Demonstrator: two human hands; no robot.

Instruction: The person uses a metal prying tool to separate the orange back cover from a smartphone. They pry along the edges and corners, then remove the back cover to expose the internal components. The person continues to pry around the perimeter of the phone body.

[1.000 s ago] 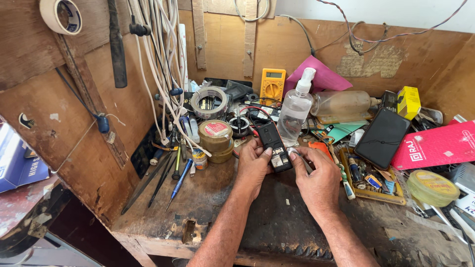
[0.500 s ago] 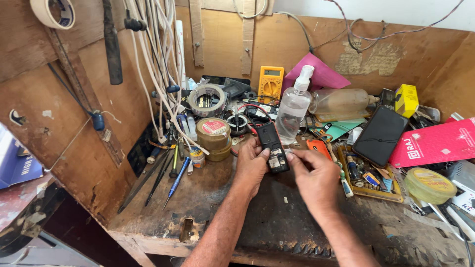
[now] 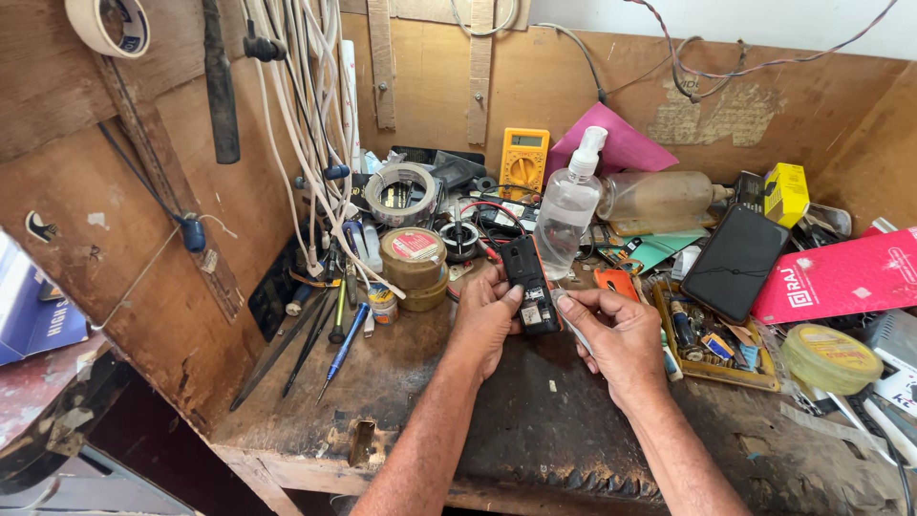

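Small black handset (image 3: 530, 287), back cover off, held above the middle of the bench (image 3: 401, 382), a little toward its back wall. My left hand (image 3: 485, 320) grips it along its left edge, thumb pressed on the lower part of the open back, fingers wrapped behind. My right hand (image 3: 619, 336) sits just beside its right edge; the fingers are curled together around a thin metal tool (image 3: 571, 330), tip close to the lower end of the handset. Whether the tip touches the board I cannot tell.

Progress, as I judge it: opening is done, since the innards show. The work on the inside looks to be in hand, not finished; closing up is all left.

The handset itself: narrow, dark, tilted with its top away from me. A pale label or metal patch shows in the lower half of the cavity. Upper half dark, details too small to read.

Nearby: clear spray bottle (image 3: 567, 205) just behind the handset, round tins (image 3: 414, 258) to its left, yellow multimeter (image 3: 523, 162) against the back wall, screwdrivers (image 3: 336, 334) toward the left edge.
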